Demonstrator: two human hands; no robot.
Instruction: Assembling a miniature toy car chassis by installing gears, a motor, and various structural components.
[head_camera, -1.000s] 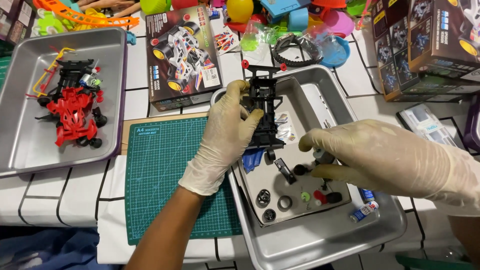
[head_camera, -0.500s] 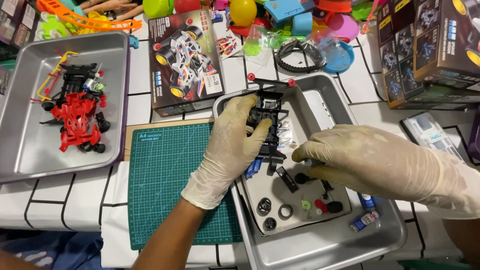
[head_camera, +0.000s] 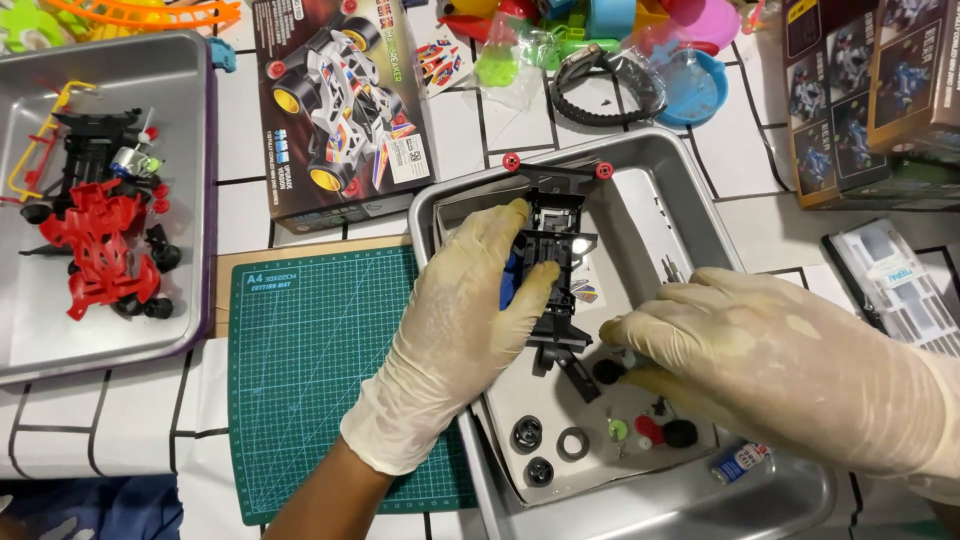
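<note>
Head view: a black toy-car chassis (head_camera: 556, 262) is gripped by the left hand (head_camera: 455, 330) over the metal tray (head_camera: 700, 180); the right hand (head_camera: 770, 360), fingertips pinched at a small wheel (head_camera: 607, 371), could scatter the 2 loose wheels (head_camera: 532, 450) near the tray's front edge.

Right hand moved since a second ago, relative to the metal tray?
Yes. The right hand has dropped toward the tray's near edge and now reaches the small loose parts, no longer level with the black chassis.

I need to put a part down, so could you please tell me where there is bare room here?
The green cutting mat is mostly bare between the left tray and the left hand. The middle tray has a bare strip along its right wall. Its lower part is crowded with wheels, small parts and both hands, with the right hand over them.
</note>
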